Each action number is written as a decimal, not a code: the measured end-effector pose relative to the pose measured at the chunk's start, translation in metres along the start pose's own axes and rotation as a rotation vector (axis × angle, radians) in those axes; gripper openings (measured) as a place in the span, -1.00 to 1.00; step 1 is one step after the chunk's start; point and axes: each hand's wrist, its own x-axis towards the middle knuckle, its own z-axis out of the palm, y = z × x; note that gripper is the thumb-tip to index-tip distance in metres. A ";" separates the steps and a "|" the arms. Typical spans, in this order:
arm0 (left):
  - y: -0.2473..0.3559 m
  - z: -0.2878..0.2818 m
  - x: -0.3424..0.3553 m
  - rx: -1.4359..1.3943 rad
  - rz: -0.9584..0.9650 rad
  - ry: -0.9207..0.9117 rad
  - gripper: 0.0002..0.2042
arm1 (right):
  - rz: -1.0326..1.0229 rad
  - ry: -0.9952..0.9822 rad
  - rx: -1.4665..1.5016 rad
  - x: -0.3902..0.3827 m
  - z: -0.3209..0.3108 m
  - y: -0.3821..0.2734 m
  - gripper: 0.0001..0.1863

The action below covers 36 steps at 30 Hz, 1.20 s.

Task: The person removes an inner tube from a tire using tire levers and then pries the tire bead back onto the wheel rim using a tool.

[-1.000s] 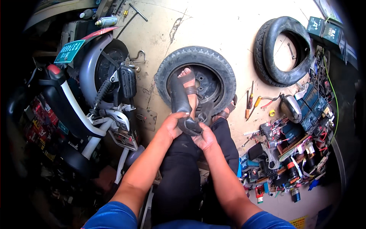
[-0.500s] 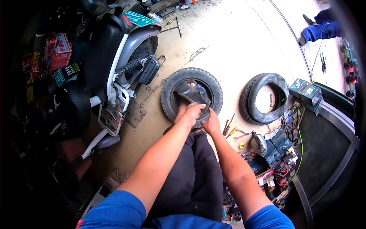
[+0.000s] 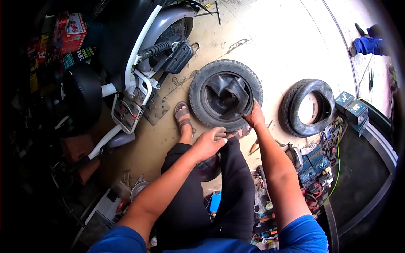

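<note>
A wheel with a black tyre lies flat on the floor in front of my feet. Loose black rubber, like a folded inner tube, bunches up inside its rim. On the tyre's near right side my right hand grips the edge, thumb pointing up along the sidewall. My left hand is off the wheel, above my knees, with its fingers curled together. Whether anything small sits in those fingers is hidden.
Right of the wheel lies another tyre with an inner tube. A scooter stands at the left. Dark boxes, tools and cables crowd the right side. A person's blue-clad leg shows far right.
My left hand has come away from the wheel toward my knees. My foot, earlier inside the rim, is now out on the floor. My right hand has shifted farther up the tyre's right side.
</note>
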 end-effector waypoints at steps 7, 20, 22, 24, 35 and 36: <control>-0.102 -0.009 -0.027 0.036 -0.236 -0.019 -0.54 | -0.094 0.020 0.008 0.069 0.018 0.005 0.03; -0.152 -0.150 -0.039 -0.258 -0.142 0.130 -0.50 | 0.134 -0.144 -0.315 -0.032 0.227 -0.127 -0.49; -0.157 -0.162 -0.034 -0.301 -0.123 0.136 -0.48 | 0.095 -0.131 -0.376 -0.026 0.221 -0.131 -0.42; -0.175 -0.172 -0.026 -0.292 -0.077 0.173 -0.39 | 0.111 -0.181 -0.376 -0.029 0.210 -0.163 -0.38; -0.180 -0.139 0.058 0.118 -0.077 0.258 -0.04 | 0.177 -0.264 -0.452 -0.022 0.188 -0.180 -0.35; -0.183 -0.131 0.067 0.161 -0.036 0.259 0.02 | 0.063 -0.321 -0.491 -0.025 0.181 -0.170 -0.35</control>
